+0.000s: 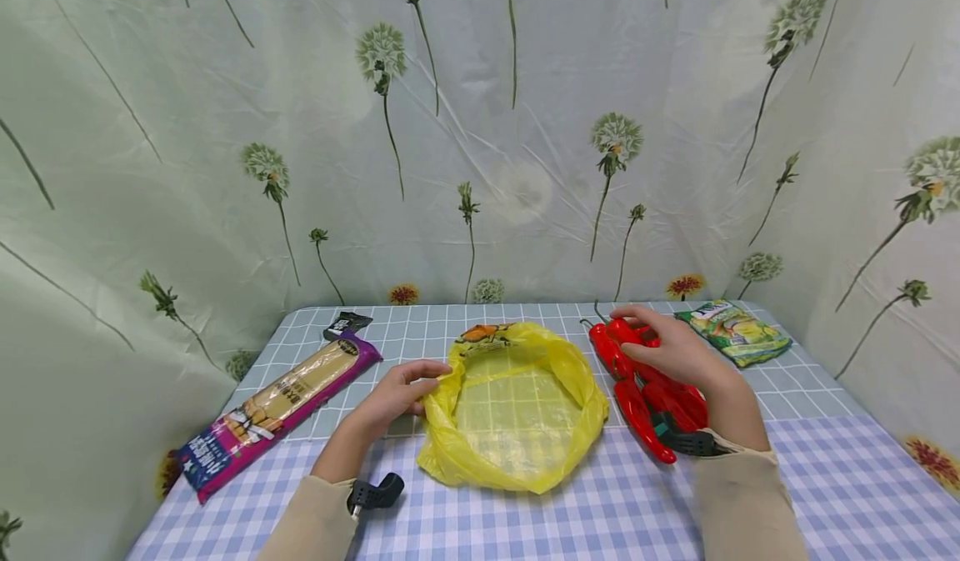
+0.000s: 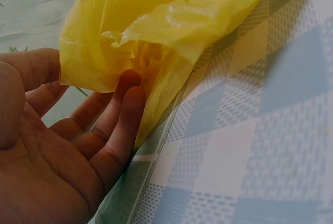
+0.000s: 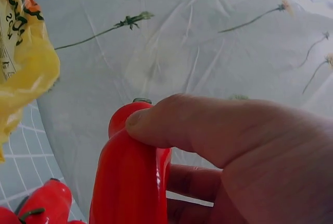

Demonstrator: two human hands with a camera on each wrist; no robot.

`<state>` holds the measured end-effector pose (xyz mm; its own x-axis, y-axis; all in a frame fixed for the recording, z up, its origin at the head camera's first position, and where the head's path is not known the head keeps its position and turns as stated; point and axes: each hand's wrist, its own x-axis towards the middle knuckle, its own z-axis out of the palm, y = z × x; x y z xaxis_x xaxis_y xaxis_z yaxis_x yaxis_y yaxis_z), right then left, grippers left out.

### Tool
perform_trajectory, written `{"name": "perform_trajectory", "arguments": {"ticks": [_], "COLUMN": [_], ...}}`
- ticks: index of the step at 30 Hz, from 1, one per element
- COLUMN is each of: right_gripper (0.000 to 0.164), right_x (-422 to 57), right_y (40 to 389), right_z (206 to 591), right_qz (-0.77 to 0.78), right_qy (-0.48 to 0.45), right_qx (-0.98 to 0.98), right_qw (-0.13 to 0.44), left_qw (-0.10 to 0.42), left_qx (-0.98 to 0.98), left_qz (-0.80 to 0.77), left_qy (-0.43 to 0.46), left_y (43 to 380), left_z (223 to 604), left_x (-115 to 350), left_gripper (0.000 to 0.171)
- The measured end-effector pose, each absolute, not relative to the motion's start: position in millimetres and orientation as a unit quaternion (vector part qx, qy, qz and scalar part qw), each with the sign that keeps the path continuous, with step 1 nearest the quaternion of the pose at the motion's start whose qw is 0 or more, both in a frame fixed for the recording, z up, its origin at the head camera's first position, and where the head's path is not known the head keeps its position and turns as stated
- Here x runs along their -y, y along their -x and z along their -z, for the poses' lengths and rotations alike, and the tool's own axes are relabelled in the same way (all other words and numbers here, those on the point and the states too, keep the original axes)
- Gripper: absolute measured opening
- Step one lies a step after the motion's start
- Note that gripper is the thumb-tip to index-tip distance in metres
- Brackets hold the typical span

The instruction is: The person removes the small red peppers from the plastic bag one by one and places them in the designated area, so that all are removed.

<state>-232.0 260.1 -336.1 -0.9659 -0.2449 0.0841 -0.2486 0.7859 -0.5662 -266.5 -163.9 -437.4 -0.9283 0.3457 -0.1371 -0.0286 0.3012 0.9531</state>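
Observation:
In the head view my left hand [image 1: 399, 393] is at the left rim of a yellow plastic bag [image 1: 517, 478], which lies spread round and open. The left wrist view shows the fingers bent against the crumpled bag [image 2: 156, 21], some tips hidden behind the film. My right hand [image 1: 671, 348] grips a red chili pepper [image 3: 127, 182] near its stem, thumb on the front and fingers behind it. Several more shiny red peppers [image 1: 637, 419] lie heaped below that hand, partly covered by the wrist.
A long purple noodle packet [image 1: 281, 411] slants along the left side, with a small black packet [image 1: 347, 324] behind it. At the back right lies a green and yellow packet [image 1: 738, 333]. A dandelion-print curtain [image 1: 517, 144] hangs behind the checked table covering [image 1: 540, 532].

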Motion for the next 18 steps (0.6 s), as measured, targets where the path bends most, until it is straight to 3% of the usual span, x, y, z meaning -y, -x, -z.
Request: {"name": "perform_trajectory", "arguments": {"ticks": [18], "right_gripper": [0.049], "right_x": [-282], "right_y": [230], "right_z": [343], "right_qz": [-0.358], "right_qy": [-0.092], "right_qx": [0.929], "right_qw": [-0.029], "left_qw": [0.161], "left_qx": [-0.791], "left_qz": [-0.582], "left_qy": [-0.099], "left_y": [266], "left_z": [436], "left_x": [163], "left_gripper": [0.035]}}
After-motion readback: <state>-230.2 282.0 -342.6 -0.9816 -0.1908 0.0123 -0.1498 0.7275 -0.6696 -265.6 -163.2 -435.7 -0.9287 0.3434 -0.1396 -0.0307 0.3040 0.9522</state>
